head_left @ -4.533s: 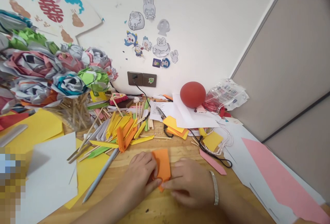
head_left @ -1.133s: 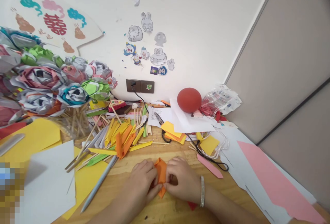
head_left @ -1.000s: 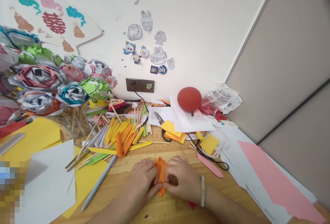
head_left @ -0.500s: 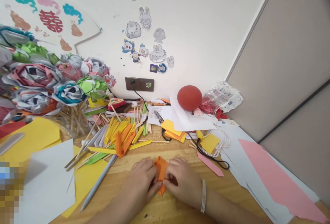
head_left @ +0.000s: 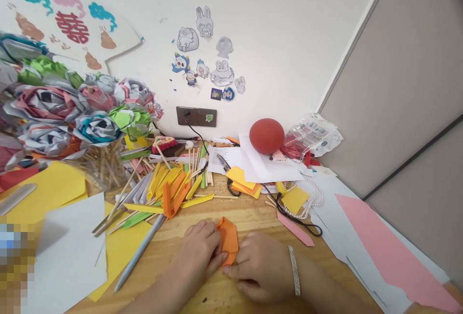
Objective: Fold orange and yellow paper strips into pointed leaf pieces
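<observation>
A small folded orange paper [head_left: 227, 239] lies on the wooden table [head_left: 253, 215] between my hands. My left hand [head_left: 198, 251] rests on its left edge, fingers curled and a thumb pressed against its lower corner. My right hand [head_left: 262, 268], with a bracelet on the wrist, lies flat and low to the right of the paper, its fingertips pressing the paper's lower right corner onto the table.
Folded yellow and orange paper strips [head_left: 170, 186] and wooden sticks lie behind the hands. A grey pen [head_left: 139, 251], yellow and white sheets sit left. Paper flowers [head_left: 72, 106] stand far left. Scissors [head_left: 229, 171], a red balloon [head_left: 268, 135], a bead string and pink paper [head_left: 390, 256] lie right.
The right hand has left its pinch on the paper's edge and slid down and right to lie flatter. More of the orange paper shows. The left hand has barely moved.
</observation>
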`<state>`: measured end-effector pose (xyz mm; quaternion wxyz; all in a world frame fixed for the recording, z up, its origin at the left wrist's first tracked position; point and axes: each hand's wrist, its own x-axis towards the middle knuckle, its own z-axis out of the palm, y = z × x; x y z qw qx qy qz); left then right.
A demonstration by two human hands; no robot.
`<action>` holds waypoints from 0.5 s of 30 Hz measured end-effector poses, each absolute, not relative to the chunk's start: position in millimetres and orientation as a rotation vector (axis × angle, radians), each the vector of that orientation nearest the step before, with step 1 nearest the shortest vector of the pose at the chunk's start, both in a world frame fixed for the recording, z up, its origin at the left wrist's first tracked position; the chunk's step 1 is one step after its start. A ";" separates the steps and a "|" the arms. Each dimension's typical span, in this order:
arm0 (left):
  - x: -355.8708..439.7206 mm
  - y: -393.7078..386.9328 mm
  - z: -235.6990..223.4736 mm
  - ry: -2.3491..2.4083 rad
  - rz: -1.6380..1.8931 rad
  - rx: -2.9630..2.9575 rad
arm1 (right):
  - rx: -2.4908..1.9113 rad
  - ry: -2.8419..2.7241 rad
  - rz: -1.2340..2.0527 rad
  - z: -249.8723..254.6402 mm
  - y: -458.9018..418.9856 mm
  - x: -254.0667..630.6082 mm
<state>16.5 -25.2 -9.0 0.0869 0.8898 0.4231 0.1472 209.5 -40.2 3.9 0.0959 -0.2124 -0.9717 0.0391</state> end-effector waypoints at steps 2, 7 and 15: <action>16.7 -25.0 -8.7 1.265 0.427 2.656 | -0.699 -2.872 0.099 6.1 -38.1 214.7; 16.0 -26.0 -6.5 1.249 0.446 2.666 | -0.943 -2.854 -0.008 18.2 -31.8 229.5; 16.4 -27.3 -9.2 1.286 0.392 2.662 | -0.694 -2.880 0.061 10.4 -42.0 212.9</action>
